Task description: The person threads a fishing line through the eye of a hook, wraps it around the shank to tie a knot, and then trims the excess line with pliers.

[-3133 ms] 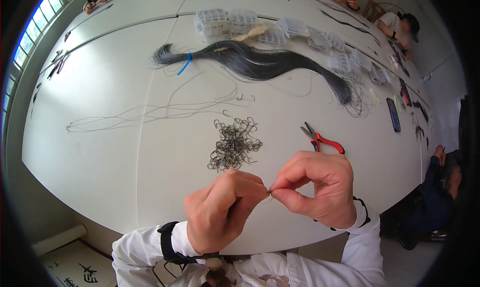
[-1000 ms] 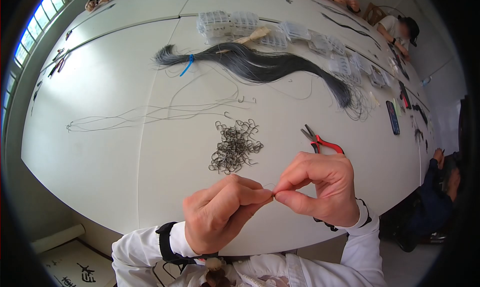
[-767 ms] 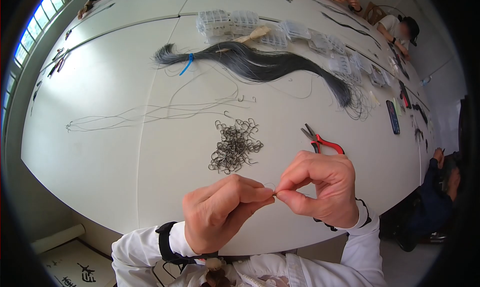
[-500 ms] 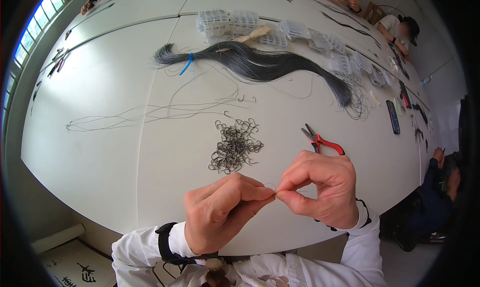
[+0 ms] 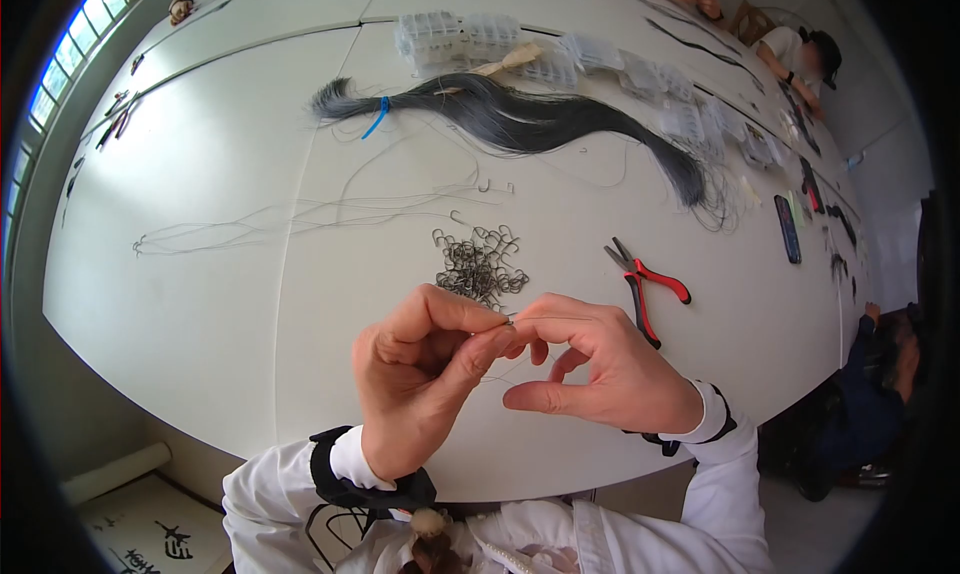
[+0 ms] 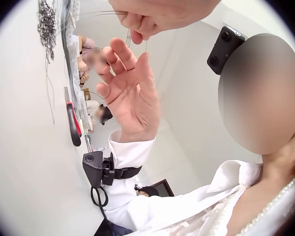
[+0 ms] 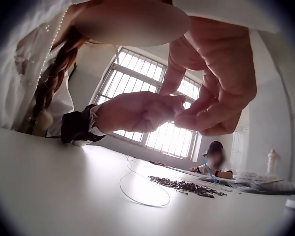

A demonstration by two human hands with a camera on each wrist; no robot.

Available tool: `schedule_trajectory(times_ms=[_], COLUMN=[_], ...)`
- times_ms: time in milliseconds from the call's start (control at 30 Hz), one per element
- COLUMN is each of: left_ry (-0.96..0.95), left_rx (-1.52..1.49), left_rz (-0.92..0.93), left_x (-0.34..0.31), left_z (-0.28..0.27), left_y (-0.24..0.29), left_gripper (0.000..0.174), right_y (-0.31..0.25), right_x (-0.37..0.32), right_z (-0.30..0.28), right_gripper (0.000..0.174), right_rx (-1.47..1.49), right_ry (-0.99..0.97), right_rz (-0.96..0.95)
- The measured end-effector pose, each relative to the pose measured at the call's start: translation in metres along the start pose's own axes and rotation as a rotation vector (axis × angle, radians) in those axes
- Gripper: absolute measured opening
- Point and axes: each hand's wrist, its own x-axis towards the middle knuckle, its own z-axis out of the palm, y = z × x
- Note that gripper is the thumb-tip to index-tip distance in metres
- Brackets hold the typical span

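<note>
My left hand point(image 5: 420, 374) pinches a tiny dark piece, perhaps a hook, between thumb and forefinger, with thin line trailing below it. Close at its right, my right hand point(image 5: 600, 369) has its fingers spread and loosely bent, the fingertips by the left hand's pinch and the thumb apart. In the left wrist view the right hand point(image 6: 132, 96) shows its palm, fingers extended. A pile of dark hooks point(image 5: 480, 264) lies just beyond the hands. The right wrist view shows the left hand point(image 7: 137, 112) beside the nearer right hand point(image 7: 216, 73).
Red-handled pliers point(image 5: 645, 279) lie right of the hooks. Beyond are a long dark bundle of line point(image 5: 520, 124) with a blue tie, and clear plastic boxes point(image 5: 430, 36). Looped lines point(image 5: 250, 224) spread at the left. A phone point(image 5: 787, 229) lies at the right; other people sit around the table.
Both hands have moved up toward the hook pile. The right hand's thumb and forefinger, pinched together before, are now apart; the left hand still pinches. The pliers show more fully.
</note>
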Motion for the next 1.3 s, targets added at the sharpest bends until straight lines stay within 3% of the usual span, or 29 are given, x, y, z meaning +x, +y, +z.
schedule_trajectory(times_ms=[33,233,333,400,533,633,700,833,900,933,1033,1200,1300], left_ry=[0.017,0.116,0.114,0.140,0.206,0.268,0.290,0.322,0.301,0.273,0.277,0.297,0.289], left_rx=[-0.040,-0.034,-0.140,-0.123,-0.095,-0.105,-0.069,-0.080,-0.096,-0.113,-0.098,-0.126,-0.156], left_rz=[-0.011,-0.014,-0.087,-0.058,-0.042,-0.043,-0.049,-0.116,-0.132,-0.151,-0.167,-0.227,-0.253], left_x=[0.001,0.005,0.006,0.007,0.013,0.021,0.027,0.035,0.033,0.033,0.034,0.035,0.035], left_z=[0.000,-0.003,-0.004,-0.004,-0.010,-0.017,-0.024,-0.035,-0.033,-0.033,-0.033,-0.033,-0.033], left_y=[0.001,0.002,0.007,0.006,0.005,0.000,-0.006,-0.015,-0.014,-0.014,-0.014,-0.011,-0.011], left_gripper=[0.004,0.008,0.007,0.007,0.007,0.009,0.005,0.007,0.007,0.007,0.007,0.008,0.008], right_y=[0.001,0.009,0.006,0.004,-0.005,-0.016,-0.022,-0.040,-0.042,-0.034,-0.033,-0.022,-0.018], right_x=[0.003,0.019,0.024,0.024,0.009,-0.010,-0.025,-0.050,-0.052,-0.048,-0.043,-0.041,-0.040], right_z=[0.004,0.027,0.033,0.035,0.036,0.036,0.038,0.041,0.043,0.044,0.055,0.074,0.082], right_gripper=[0.036,0.036,0.028,0.018,0.012,0.010,0.012,0.014,0.022,0.026,0.030,0.036,0.051], right_rx=[0.037,0.046,0.016,0.083,0.059,-0.041,-0.253,-0.368,-0.496,-0.342,-0.181,-0.222,-0.177], right_ry=[-0.067,-0.049,-0.038,-0.063,-0.039,-0.073,-0.119,-0.149,0.002,-0.044,-0.132,-0.156,-0.195], right_rz=[0.035,0.043,-0.002,0.086,0.072,-0.015,-0.331,-0.531,-0.847,-0.896,-0.832,-0.859,-0.788])
